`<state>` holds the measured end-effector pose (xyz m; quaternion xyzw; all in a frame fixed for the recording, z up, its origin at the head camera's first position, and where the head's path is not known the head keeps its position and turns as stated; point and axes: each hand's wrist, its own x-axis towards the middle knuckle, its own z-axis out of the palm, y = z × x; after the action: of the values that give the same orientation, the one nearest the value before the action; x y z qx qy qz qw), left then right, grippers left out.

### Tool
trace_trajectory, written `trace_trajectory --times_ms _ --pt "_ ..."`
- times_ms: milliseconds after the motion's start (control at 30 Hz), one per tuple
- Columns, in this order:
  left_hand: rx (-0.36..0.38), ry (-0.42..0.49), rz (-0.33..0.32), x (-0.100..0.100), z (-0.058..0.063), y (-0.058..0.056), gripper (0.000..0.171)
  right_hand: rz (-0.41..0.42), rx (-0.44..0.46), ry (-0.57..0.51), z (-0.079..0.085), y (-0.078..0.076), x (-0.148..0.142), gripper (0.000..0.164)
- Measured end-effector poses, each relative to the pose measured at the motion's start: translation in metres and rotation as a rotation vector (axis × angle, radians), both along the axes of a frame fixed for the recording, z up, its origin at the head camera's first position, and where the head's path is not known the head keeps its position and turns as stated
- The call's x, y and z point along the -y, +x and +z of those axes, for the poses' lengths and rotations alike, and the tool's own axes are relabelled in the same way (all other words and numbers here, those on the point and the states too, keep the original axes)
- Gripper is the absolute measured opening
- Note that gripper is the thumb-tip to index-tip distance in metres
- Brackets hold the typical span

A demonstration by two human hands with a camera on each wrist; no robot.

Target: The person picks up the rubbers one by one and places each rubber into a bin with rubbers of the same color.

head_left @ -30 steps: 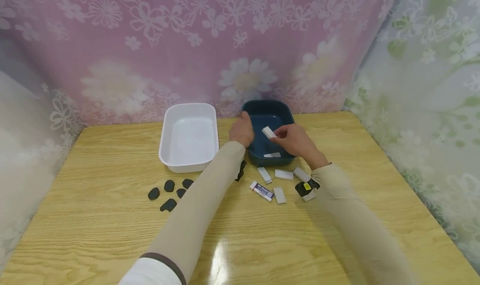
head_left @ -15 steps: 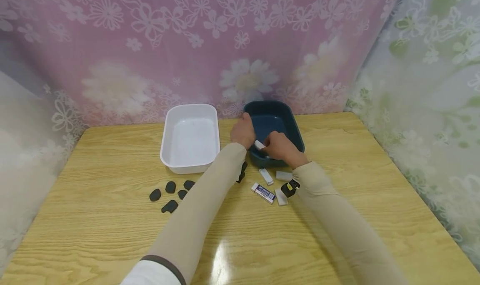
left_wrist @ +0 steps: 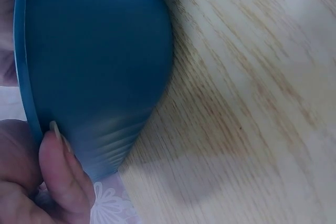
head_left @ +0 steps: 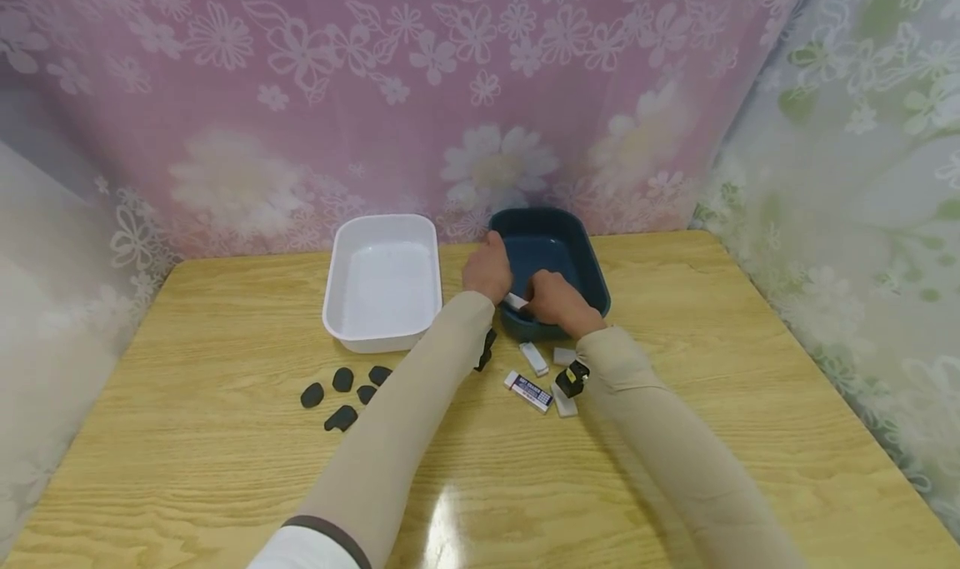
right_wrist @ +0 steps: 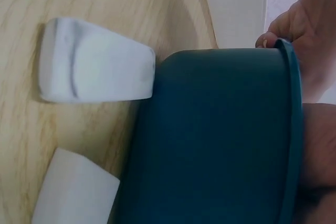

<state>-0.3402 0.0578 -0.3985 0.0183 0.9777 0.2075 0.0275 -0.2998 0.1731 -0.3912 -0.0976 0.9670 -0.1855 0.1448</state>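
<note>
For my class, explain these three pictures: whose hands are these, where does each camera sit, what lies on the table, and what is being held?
No machine here: a person works with two bare hands. The wide picture comes from a camera on the head, looking down; the two close ones come from cameras on each wrist.

On the wooden table stand a white tray and a dark blue tray. Before them lie black pebbles and several white erasers, one in a printed sleeve.

The left hand grips the blue tray's rim. The right hand reaches into that tray and holds a white eraser. The wrist pictures mostly show the tray's blue wall from outside.
</note>
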Motion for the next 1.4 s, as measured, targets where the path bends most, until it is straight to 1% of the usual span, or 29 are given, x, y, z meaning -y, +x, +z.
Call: trace_trajectory --times_ms 200,300,367,467,600,733,900,1033,1200,1300,1400 --pt "0.004 0.014 -0.002 -0.002 -0.003 0.002 0.049 0.003 0.016 0.015 -0.004 0.002 -0.003 0.025" --pt "0.005 0.013 -0.008 -0.002 -0.004 0.003 0.051 0.006 0.017 0.016 -0.001 0.003 -0.003 0.023" --pt "0.008 0.012 -0.012 -0.002 -0.004 0.003 0.052 0.006 0.0 0.006 0.002 0.005 -0.004 0.022" --pt "0.012 0.015 -0.013 -0.001 -0.004 0.003 0.054 0.004 -0.047 -0.032 0.008 0.01 -0.008 0.022" --pt "0.012 0.018 -0.005 0.0 -0.004 0.003 0.055 -0.008 -0.121 -0.121 0.015 0.02 -0.018 0.026" --pt "0.007 0.015 0.002 0.0 -0.004 0.003 0.053 -0.009 -0.217 -0.201 0.021 0.034 -0.033 0.026" --pt "0.001 0.025 0.005 0.002 -0.003 0.003 0.051 -0.03 -0.333 -0.255 0.025 0.052 -0.052 0.024" --pt "0.0 0.031 0.002 0.003 -0.001 0.004 0.05 -0.052 -0.388 -0.292 0.026 0.067 -0.071 0.023" --pt "0.003 0.032 0.004 0.003 0.002 0.004 0.051 -0.081 -0.38 -0.291 0.021 0.086 -0.095 0.024" --pt "0.003 0.035 0.007 0.003 0.003 0.004 0.05 -0.094 -0.35 -0.268 0.014 0.097 -0.108 0.025" --pt "0.001 0.033 0.01 0.002 0.002 0.003 0.05 -0.094 -0.291 -0.249 0.007 0.106 -0.118 0.028"
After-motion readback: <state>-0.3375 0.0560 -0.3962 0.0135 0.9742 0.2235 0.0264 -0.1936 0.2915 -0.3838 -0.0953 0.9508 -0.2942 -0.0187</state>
